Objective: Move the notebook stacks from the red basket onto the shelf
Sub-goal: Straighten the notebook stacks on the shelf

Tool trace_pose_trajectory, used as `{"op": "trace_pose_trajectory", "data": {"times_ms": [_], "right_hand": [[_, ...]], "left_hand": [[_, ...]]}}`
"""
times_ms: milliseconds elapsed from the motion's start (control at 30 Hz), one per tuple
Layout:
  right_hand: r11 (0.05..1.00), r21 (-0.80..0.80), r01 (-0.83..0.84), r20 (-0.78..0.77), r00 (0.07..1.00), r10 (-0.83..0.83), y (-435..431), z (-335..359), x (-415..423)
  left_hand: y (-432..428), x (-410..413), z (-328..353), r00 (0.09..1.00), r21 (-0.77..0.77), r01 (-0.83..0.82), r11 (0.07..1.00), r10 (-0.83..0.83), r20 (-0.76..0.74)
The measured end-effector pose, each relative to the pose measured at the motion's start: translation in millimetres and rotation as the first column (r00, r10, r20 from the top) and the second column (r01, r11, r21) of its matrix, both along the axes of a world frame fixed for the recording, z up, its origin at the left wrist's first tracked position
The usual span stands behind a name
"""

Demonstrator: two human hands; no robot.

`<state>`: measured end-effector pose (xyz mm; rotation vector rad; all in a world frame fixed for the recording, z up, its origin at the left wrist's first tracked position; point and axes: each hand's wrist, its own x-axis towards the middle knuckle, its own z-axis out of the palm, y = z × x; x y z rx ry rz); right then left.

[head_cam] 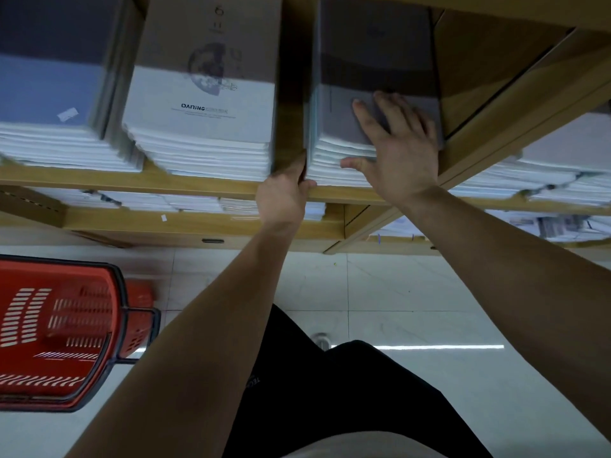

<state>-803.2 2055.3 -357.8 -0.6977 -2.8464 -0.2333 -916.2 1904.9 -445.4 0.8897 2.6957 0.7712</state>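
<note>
A grey-covered notebook stack [334, 127] lies on the wooden shelf [205, 190], right of a white "DARING" stack [201, 107] and a blue stack [49, 90]. My left hand [284, 193] grips the grey stack's front left corner at the shelf edge, fingers curled against its side. My right hand [396, 150] lies flat on the grey stack's cover, fingers spread, thumb against the page edges. The red basket [56, 328] stands on the floor at the lower left; I see no notebooks inside it.
A wooden divider [496, 104] bounds the grey stack on the right, with more paper stacks [555, 173] beyond it. Lower shelves [198, 223] hold further stacks. White tiled floor [396, 292] lies below; my dark-clothed legs fill the bottom centre.
</note>
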Motion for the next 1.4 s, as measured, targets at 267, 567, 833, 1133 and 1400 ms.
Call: {"op": "trace_pose_trajectory", "data": {"times_ms": [267,567,833,1133,1400], "right_hand": [[0.993,-0.087,0.078,0.101,0.992,-0.069,-14,15,-6],[0.965,-0.232,-0.123,-0.003,0.992,0.126,-111,46,-78],[0.976,-0.118,-0.182,0.162,0.966,0.2,-140,13,-150],[0.986,-0.128,-0.103,0.173,0.977,0.125,-138,6,-154],[0.989,-0.149,-0.005,0.213,0.976,0.037,-138,4,-160]], "left_hand": [[1,-3,13,0.99,0.014,-0.04,0.999,0.037,0.139],[-117,-39,35,0.949,0.334,-0.228,0.915,0.132,0.287],[-157,-111,16,0.885,0.317,-0.413,0.854,0.294,0.361],[-150,-120,0,0.911,0.398,-0.31,0.863,0.15,0.384],[-141,-138,0,0.925,0.418,-0.266,0.868,0.108,0.365]]}}
